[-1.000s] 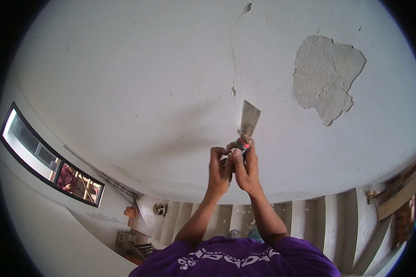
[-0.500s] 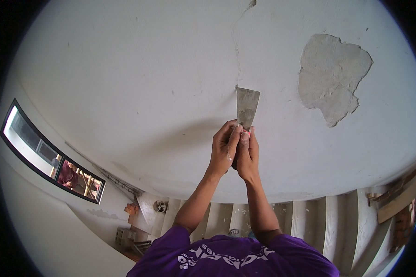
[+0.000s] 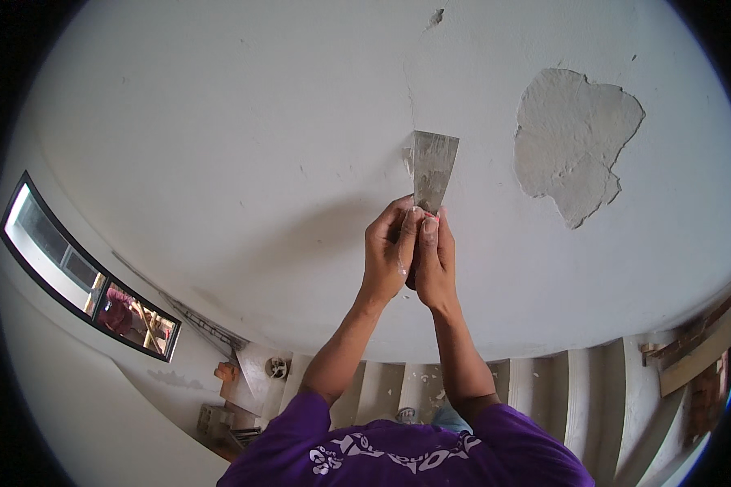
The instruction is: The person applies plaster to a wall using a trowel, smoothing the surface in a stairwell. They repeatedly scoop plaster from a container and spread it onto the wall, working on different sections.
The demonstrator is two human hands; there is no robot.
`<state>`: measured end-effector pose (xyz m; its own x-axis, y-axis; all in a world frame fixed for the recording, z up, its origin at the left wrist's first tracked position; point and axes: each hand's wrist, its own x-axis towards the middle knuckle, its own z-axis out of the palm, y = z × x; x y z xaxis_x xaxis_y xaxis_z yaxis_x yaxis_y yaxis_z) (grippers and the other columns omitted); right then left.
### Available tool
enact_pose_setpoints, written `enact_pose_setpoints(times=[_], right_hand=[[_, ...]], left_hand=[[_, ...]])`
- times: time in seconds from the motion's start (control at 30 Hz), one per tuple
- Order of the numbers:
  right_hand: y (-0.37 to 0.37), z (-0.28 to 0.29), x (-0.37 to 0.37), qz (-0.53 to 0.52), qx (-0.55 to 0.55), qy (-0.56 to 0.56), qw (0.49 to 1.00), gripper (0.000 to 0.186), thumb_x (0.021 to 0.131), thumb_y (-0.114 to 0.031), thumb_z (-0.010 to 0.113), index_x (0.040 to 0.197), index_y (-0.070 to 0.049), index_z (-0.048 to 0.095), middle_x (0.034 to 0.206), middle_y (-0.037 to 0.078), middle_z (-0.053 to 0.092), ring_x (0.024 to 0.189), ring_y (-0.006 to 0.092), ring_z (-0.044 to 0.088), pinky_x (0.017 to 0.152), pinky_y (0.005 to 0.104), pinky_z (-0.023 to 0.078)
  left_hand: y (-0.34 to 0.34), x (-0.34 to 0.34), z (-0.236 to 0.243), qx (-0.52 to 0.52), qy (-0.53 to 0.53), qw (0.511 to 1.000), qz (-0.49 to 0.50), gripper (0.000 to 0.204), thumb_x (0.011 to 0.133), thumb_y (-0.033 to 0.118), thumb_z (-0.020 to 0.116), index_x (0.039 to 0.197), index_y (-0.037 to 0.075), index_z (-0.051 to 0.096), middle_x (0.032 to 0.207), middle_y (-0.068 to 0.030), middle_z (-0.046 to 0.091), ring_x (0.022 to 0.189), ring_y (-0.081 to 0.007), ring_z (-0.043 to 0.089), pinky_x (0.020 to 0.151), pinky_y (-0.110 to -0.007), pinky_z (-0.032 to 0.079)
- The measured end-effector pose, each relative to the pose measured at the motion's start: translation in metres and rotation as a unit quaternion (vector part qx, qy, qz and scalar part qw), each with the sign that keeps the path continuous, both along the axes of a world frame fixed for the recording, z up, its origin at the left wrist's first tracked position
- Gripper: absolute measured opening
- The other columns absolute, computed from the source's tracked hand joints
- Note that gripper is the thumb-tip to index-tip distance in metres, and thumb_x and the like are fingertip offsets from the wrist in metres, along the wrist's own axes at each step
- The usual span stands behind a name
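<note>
Both my hands are wrapped round the handle of one putty knife [image 3: 435,166], which has a broad, smeared metal blade pointing up along the white wall [image 3: 300,97]. My left hand [image 3: 392,247] closes on the handle from the left, thumb up near the base of the blade. Pressed against it, my right hand [image 3: 436,260] grips from the right, its thumb beside the other. Most of the handle is hidden in my palms. By the blade's left edge a small scraped mark [image 3: 407,159] shows, below a thin crack [image 3: 408,93] running upward.
A large bare grey patch [image 3: 577,138] lies right of the blade; a chipped hole [image 3: 436,16] is above. Stairs [image 3: 536,398] with pale flakes run below me. At left, a black-framed window [image 3: 97,276] shows a person outside. A curved board [image 3: 702,349] stands at right.
The putty knife and both hands have moved slightly up the wall. A scraped mark now shows left of the blade, and the crack's lower end looks fainter. My view has shifted a little.
</note>
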<state>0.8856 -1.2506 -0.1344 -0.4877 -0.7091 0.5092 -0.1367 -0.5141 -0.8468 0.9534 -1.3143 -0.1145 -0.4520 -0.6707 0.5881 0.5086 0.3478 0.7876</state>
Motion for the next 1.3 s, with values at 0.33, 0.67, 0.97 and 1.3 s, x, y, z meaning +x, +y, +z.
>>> enact_pose_setpoints(times=[0.33, 0.67, 0.97, 1.3], right_hand=[[0.01, -0.009, 0.002, 0.027, 0.029, 0.033, 0.999, 0.04, 0.105, -0.032, 0.037, 0.123, 0.002, 0.048, 0.104, 0.013, 0.061, 0.097, 0.018, 0.056, 0.085, 0.0323, 0.045], [0.008, 0.007, 0.004, 0.033, 0.02, -0.026, 0.999, 0.04, 0.105, -0.033, 0.035, 0.123, 0.001, 0.047, 0.101, 0.009, 0.056, 0.093, 0.0145, 0.051, 0.084, 0.0288, 0.044], [0.001, -0.004, 0.015, 0.049, 0.051, -0.07, 0.995, 0.044, 0.106, -0.035, 0.033, 0.126, 0.001, 0.046, 0.106, 0.011, 0.055, 0.1, 0.0172, 0.052, 0.092, 0.0312, 0.042], [0.001, -0.013, 0.024, 0.024, -0.019, -0.054, 0.998, 0.041, 0.106, -0.035, 0.034, 0.123, 0.0, 0.047, 0.095, 0.004, 0.055, 0.085, 0.0093, 0.05, 0.075, 0.0244, 0.044]], left_hand=[[0.012, 0.002, -0.033, 0.023, -0.01, 0.999, 0.035, 0.031, 0.103, 0.026, 0.048, 0.11, -0.002, 0.057, 0.092, -0.0043, 0.063, 0.082, -0.0095, 0.057, 0.078, -0.026, 0.048], [0.007, 0.003, 0.001, -0.007, -0.021, 1.0, 0.022, 0.023, 0.1, 0.015, 0.052, 0.11, -0.004, 0.06, 0.085, -0.0016, 0.062, 0.08, -0.0061, 0.053, 0.072, -0.022, 0.045], [0.011, 0.024, -0.011, -0.021, -0.072, 0.996, 0.049, 0.022, 0.099, 0.015, 0.054, 0.107, -0.004, 0.061, 0.083, -0.001, 0.063, 0.078, -0.0049, 0.053, 0.071, -0.022, 0.045], [0.014, 0.027, -0.005, -0.011, -0.065, 0.997, 0.036, 0.021, 0.1, 0.016, 0.054, 0.101, -0.003, 0.062, 0.083, 0.0007, 0.061, 0.077, -0.0042, 0.052, 0.067, -0.021, 0.044]])
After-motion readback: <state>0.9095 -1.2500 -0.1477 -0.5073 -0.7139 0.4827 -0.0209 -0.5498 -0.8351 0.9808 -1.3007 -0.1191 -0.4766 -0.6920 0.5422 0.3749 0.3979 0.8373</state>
